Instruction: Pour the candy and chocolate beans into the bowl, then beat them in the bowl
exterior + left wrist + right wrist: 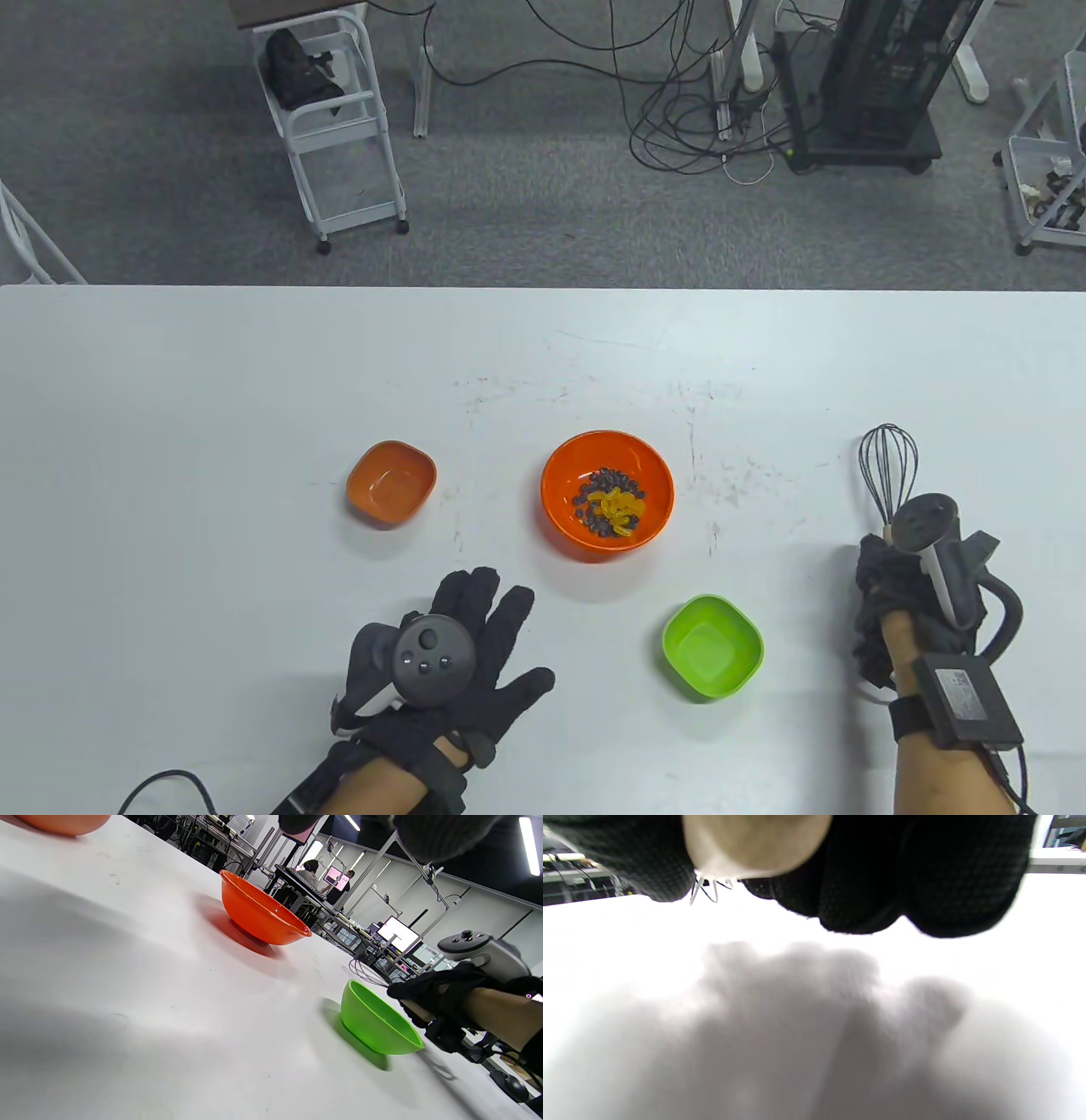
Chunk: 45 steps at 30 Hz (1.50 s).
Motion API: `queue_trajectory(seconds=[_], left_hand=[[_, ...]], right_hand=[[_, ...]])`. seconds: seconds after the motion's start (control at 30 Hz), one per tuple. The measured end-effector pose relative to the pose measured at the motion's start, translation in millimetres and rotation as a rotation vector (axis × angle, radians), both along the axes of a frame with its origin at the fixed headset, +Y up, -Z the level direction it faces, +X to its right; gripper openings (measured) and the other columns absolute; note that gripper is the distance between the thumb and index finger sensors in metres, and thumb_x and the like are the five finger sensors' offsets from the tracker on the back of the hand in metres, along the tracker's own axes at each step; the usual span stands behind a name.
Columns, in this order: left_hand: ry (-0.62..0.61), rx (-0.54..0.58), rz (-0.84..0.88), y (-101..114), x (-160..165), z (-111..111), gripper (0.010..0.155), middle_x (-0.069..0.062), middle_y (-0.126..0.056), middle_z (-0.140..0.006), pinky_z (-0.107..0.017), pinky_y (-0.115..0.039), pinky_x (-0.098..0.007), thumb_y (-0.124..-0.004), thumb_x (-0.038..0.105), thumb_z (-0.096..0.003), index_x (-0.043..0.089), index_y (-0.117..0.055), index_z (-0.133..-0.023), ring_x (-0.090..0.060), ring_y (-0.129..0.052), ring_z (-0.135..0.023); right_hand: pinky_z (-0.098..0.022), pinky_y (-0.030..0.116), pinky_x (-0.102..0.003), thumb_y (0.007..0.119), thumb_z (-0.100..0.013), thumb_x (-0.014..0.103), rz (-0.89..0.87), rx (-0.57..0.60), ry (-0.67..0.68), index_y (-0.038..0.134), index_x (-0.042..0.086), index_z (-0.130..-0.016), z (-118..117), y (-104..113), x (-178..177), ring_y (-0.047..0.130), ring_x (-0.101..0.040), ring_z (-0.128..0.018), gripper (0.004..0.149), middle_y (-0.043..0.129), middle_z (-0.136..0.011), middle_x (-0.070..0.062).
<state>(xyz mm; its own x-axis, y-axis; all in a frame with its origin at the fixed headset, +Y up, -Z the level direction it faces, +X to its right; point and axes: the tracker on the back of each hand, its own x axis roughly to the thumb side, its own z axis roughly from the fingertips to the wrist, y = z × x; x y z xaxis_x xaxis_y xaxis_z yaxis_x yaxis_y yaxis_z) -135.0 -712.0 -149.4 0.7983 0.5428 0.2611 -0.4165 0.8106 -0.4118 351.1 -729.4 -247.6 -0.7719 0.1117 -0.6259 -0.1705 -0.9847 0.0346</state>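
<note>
We see the right hand (891, 594) grasping a wire whisk (887, 475), wooden handle, pointing twelve o'clock; left hand (462, 662) flat, released.

Bare table (212, 407) across the far half and whole left side. Between right hand (891, 611) with whisk (887, 475) and big orange bowl (607, 494): open lane, green bowl (712, 647) just below it. Small orange bowl (391, 481) well left.
</note>
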Motion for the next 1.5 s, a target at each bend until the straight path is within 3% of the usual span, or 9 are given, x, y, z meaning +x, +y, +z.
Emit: queue_trajectory(seconds=[0.2, 0.47, 0.57, 0.83, 1.03, 1.17, 1.33, 1.5], left_hand=[[0.007, 0.009, -0.03, -7.8, 7.4, -5.6, 0.087, -0.017, -0.018, -0.122, -0.066, -0.035, -0.082, -0.064, 0.074, -0.0481, 0.032, -0.03, -0.116, -0.048, -0.016, -0.11], [0.043, 0.134, -0.006, -5.8, 24.6, -23.8, 0.085, -0.017, -0.028, -0.122, -0.067, -0.051, -0.076, -0.066, 0.073, -0.0479, 0.03, -0.035, -0.116, -0.05, -0.03, -0.11], [0.081, 0.117, 0.032, -5.9, 24.8, -35.0, 0.085, -0.018, -0.033, -0.121, -0.065, -0.058, -0.074, -0.067, 0.072, -0.0477, 0.028, -0.038, -0.115, -0.05, -0.039, -0.109], [0.228, 0.012, 0.087, -11.2, 27.1, -70.8, 0.086, -0.02, -0.041, -0.119, -0.059, -0.075, -0.065, -0.067, 0.072, -0.0475, 0.024, -0.04, -0.114, -0.051, -0.061, -0.101], [0.368, -0.037, 0.102, -21.5, 27.0, -99.9, 0.088, -0.025, -0.05, -0.113, -0.038, -0.093, -0.049, -0.068, 0.072, -0.0475, 0.02, -0.038, -0.113, -0.048, -0.089, -0.077], [0.425, -0.071, 0.105, -28.9, 24.3, -110.3, 0.088, -0.027, -0.057, -0.109, -0.031, -0.095, -0.044, -0.069, 0.072, -0.0476, 0.019, -0.04, -0.112, -0.045, -0.095, -0.069], [0.501, -0.139, 0.148, -40.1, 19.0, -122.9, 0.088, -0.027, -0.063, -0.103, -0.03, -0.094, -0.043, -0.068, 0.071, -0.0482, 0.017, -0.041, -0.112, -0.045, -0.095, -0.065], [0.551, -0.252, 0.213, -53.1, 24.8, -141.0, 0.082, -0.024, -0.086, -0.086, -0.024, -0.095, -0.04, -0.069, 0.069, -0.0493, 0.014, -0.052, -0.108, -0.039, -0.102, -0.048]], right_hand=[[-0.029, 0.094, -0.05, 0.077, -0.047, 0.055, -0.138, 0.127, 0.101, 0.07, 0.015, -0.09, 3.4, 33.4, -19.0, 0.103, -0.034, -0.044, 0.059, 0.093, -0.071, -0.01], [-0.027, 0.094, -0.047, 0.078, -0.047, 0.053, -0.209, 0.227, 0.416, 0.067, 0.021, -0.095, 11.6, 64.7, -84.3, 0.103, -0.03, -0.039, 0.058, 0.094, -0.066, -0.005], [-0.024, 0.093, -0.045, 0.078, -0.047, 0.053, -0.222, 0.264, 0.503, 0.069, 0.022, -0.095, 14.9, 70.1, -108.3, 0.101, -0.028, -0.035, 0.057, 0.094, -0.065, -0.004], [-0.017, 0.091, -0.039, 0.081, -0.046, 0.054, -0.229, 0.261, 0.639, 0.075, 0.022, -0.092, 10.0, 75.4, -144.7, 0.098, -0.023, -0.025, 0.056, 0.097, -0.059, -0.003], [-0.012, 0.091, -0.037, 0.084, -0.045, 0.056, -0.208, 0.227, 0.681, 0.081, 0.022, -0.089, 5.2, 72.5, -149.1, 0.098, -0.022, -0.019, 0.055, 0.099, -0.054, -0.003], [-0.01, 0.091, -0.037, 0.085, -0.045, 0.056, -0.213, 0.226, 0.685, 0.083, 0.021, -0.087, 3.5, 70.1, -144.2, 0.098, -0.022, -0.017, 0.055, 0.1, -0.052, -0.003], [-0.009, 0.09, -0.037, 0.086, -0.045, 0.056, -0.237, 0.196, 0.697, 0.084, 0.02, -0.087, -1.0, 65.1, -146.5, 0.098, -0.022, -0.016, 0.055, 0.1, -0.052, -0.003], [-0.009, 0.091, -0.038, 0.088, -0.044, 0.055, -0.212, 0.161, 0.714, 0.086, 0.02, -0.085, -2.4, 60.0, -153.4, 0.099, -0.023, -0.016, 0.055, 0.101, -0.052, -0.004]])
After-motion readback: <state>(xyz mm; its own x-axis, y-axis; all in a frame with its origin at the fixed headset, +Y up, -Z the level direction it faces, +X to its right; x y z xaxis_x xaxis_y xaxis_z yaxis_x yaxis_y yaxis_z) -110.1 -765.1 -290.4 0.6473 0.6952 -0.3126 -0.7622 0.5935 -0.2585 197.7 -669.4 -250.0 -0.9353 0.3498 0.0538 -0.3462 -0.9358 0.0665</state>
